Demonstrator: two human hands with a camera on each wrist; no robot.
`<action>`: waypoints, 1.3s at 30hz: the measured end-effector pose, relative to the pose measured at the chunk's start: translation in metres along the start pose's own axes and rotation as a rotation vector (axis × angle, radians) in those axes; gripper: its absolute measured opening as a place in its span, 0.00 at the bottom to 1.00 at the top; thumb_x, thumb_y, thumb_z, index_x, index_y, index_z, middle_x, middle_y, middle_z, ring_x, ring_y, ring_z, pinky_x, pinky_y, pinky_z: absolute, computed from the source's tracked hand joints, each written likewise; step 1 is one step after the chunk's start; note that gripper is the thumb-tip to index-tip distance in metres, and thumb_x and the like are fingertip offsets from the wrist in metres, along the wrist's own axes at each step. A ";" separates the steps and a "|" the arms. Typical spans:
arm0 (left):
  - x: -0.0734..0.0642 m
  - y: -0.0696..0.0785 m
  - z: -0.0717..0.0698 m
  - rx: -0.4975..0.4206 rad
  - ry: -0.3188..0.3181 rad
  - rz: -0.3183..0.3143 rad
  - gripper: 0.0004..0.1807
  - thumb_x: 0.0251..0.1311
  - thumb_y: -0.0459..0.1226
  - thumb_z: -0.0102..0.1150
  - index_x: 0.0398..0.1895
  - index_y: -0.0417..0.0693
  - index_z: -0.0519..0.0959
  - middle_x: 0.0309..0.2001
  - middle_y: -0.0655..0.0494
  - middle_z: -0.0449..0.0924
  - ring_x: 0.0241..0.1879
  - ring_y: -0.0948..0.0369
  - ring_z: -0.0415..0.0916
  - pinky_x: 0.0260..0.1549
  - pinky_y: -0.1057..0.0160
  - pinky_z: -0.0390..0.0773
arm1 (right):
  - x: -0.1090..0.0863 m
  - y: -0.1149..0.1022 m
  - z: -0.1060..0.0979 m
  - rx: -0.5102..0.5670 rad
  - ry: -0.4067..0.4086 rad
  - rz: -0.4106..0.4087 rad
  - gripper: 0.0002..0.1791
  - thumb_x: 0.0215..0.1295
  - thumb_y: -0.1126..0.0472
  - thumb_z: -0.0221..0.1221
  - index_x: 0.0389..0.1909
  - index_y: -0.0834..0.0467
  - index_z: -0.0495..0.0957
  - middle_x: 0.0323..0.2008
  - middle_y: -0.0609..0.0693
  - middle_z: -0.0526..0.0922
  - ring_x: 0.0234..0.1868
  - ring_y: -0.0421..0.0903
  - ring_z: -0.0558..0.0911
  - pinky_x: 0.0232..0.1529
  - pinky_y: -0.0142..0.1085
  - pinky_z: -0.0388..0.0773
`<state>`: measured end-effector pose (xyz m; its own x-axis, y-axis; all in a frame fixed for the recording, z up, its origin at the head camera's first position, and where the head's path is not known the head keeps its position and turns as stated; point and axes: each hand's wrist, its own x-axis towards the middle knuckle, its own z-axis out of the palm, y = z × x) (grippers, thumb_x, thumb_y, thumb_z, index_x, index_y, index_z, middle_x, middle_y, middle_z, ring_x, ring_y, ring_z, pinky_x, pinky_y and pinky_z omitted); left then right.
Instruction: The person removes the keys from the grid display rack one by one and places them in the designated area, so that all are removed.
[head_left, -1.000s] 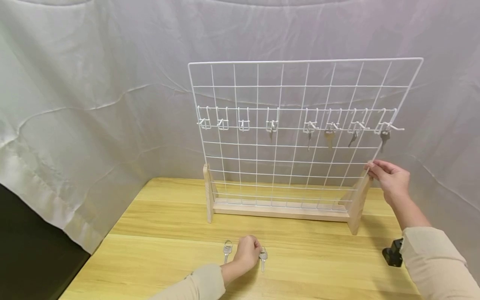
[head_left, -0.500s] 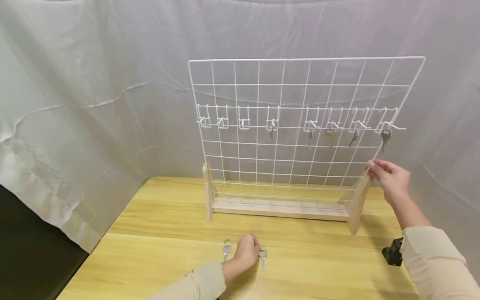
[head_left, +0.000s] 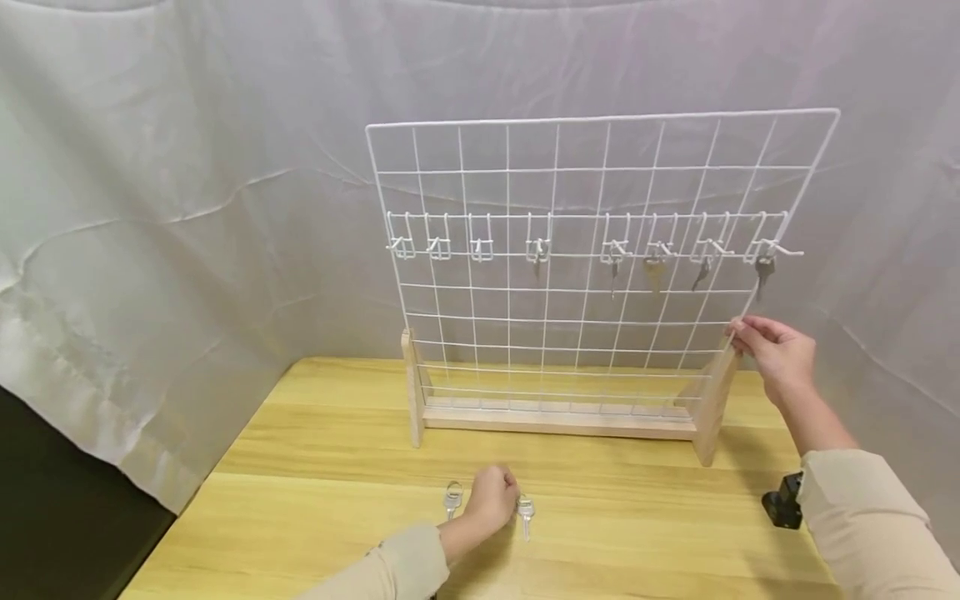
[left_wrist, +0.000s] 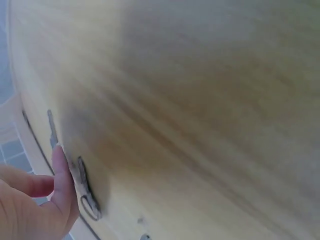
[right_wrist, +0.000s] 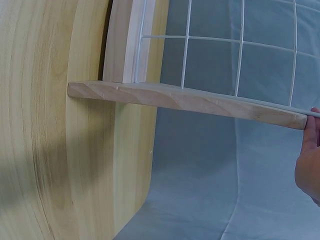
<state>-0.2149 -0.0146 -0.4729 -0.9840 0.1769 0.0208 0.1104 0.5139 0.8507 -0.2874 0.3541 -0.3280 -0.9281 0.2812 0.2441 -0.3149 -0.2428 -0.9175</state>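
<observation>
A white wire grid rack (head_left: 570,321) stands on wooden feet. My right hand (head_left: 783,354) pinches its right edge where the wire meets the top of the wooden side foot (right_wrist: 200,102). My left hand (head_left: 489,500) is low over the table, fingers curled, with the fingertips at the ring end of a silver key (head_left: 527,510) lying flat. The grip itself is partly hidden. In the left wrist view the fingertip meets that key (left_wrist: 52,127). Another silver key with a ring (head_left: 453,497) lies just left of the left hand.
Hooks (head_left: 482,249) line the grid in a row; the three leftmost hold no key. Several keys (head_left: 764,268) hang from the hooks to the right. A black device (head_left: 783,502) shows by the right sleeve. Grey cloth (head_left: 262,250) surrounds the wooden table (head_left: 315,467).
The head view shifts slightly. Both hands keep their places, the right one on the rack's edge and the left one at the key.
</observation>
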 end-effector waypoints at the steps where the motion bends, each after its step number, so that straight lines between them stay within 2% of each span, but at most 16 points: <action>1: 0.001 0.001 -0.002 -0.037 -0.004 0.002 0.05 0.57 0.22 0.50 0.25 0.32 0.73 0.19 0.47 0.76 0.14 0.64 0.70 0.11 0.73 0.72 | 0.000 0.000 0.000 -0.003 -0.001 -0.001 0.10 0.58 0.70 0.58 0.25 0.54 0.83 0.22 0.43 0.86 0.25 0.34 0.85 0.30 0.22 0.80; 4: 0.005 0.004 -0.008 -0.117 -0.009 0.022 0.04 0.57 0.21 0.47 0.30 0.28 0.73 0.20 0.44 0.77 0.14 0.63 0.72 0.12 0.72 0.74 | 0.001 -0.001 0.001 0.001 -0.007 -0.001 0.10 0.59 0.71 0.58 0.25 0.54 0.83 0.22 0.43 0.86 0.25 0.35 0.85 0.30 0.22 0.80; 9: 0.016 0.016 -0.022 -0.198 -0.023 0.117 0.06 0.58 0.21 0.46 0.34 0.25 0.74 0.20 0.42 0.77 0.15 0.65 0.72 0.15 0.69 0.79 | 0.001 -0.002 0.000 0.017 -0.021 0.003 0.11 0.59 0.72 0.57 0.25 0.55 0.83 0.21 0.44 0.86 0.25 0.35 0.85 0.30 0.23 0.80; 12: 0.025 0.029 -0.032 -0.262 -0.041 0.153 0.06 0.58 0.22 0.47 0.34 0.26 0.74 0.20 0.43 0.77 0.14 0.67 0.71 0.16 0.68 0.80 | 0.000 -0.005 -0.001 0.008 -0.012 -0.006 0.12 0.59 0.72 0.57 0.24 0.54 0.83 0.21 0.43 0.86 0.25 0.35 0.85 0.29 0.22 0.80; 15: 0.033 0.044 -0.042 -0.295 -0.025 0.168 0.06 0.58 0.23 0.48 0.36 0.26 0.74 0.22 0.43 0.77 0.15 0.68 0.72 0.18 0.68 0.81 | 0.000 -0.006 -0.001 0.005 -0.001 -0.020 0.12 0.59 0.72 0.58 0.23 0.54 0.83 0.21 0.43 0.86 0.24 0.34 0.84 0.29 0.22 0.80; 22: 0.045 0.073 -0.063 -0.407 0.087 0.171 0.09 0.61 0.28 0.52 0.40 0.27 0.75 0.30 0.33 0.79 0.19 0.68 0.74 0.23 0.68 0.82 | -0.003 -0.003 0.002 -0.033 0.001 -0.009 0.11 0.59 0.70 0.58 0.23 0.52 0.83 0.21 0.42 0.86 0.24 0.33 0.84 0.28 0.22 0.80; 27: 0.053 0.093 -0.076 -0.458 0.186 0.250 0.10 0.60 0.29 0.54 0.41 0.28 0.75 0.33 0.32 0.79 0.20 0.67 0.75 0.25 0.67 0.83 | -0.003 -0.001 0.004 -0.023 -0.005 -0.026 0.12 0.59 0.71 0.58 0.23 0.52 0.83 0.21 0.41 0.86 0.24 0.33 0.84 0.29 0.21 0.79; 33: 0.064 0.123 -0.088 -0.575 0.308 0.296 0.12 0.59 0.28 0.55 0.44 0.30 0.74 0.35 0.33 0.79 0.22 0.68 0.75 0.27 0.69 0.82 | -0.007 -0.002 0.000 -0.004 -0.009 -0.023 0.14 0.59 0.73 0.57 0.22 0.53 0.83 0.20 0.42 0.85 0.23 0.34 0.84 0.27 0.22 0.79; 35: 0.068 0.133 -0.090 -0.586 0.361 0.320 0.11 0.58 0.29 0.56 0.43 0.32 0.75 0.36 0.35 0.79 0.23 0.69 0.74 0.27 0.72 0.81 | -0.006 -0.002 0.000 -0.006 -0.009 -0.016 0.14 0.59 0.73 0.57 0.22 0.53 0.83 0.20 0.43 0.85 0.23 0.34 0.84 0.28 0.22 0.79; 39: 0.070 0.159 -0.095 -0.526 0.481 0.365 0.11 0.56 0.31 0.58 0.41 0.33 0.77 0.38 0.40 0.80 0.30 0.61 0.77 0.32 0.72 0.79 | -0.003 -0.002 0.002 -0.022 -0.007 -0.011 0.13 0.59 0.72 0.58 0.23 0.52 0.83 0.20 0.42 0.85 0.23 0.34 0.84 0.27 0.22 0.79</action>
<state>-0.2792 -0.0001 -0.2864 -0.8642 -0.1854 0.4677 0.4745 0.0086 0.8802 -0.2844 0.3519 -0.3259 -0.9258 0.2775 0.2566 -0.3209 -0.2188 -0.9215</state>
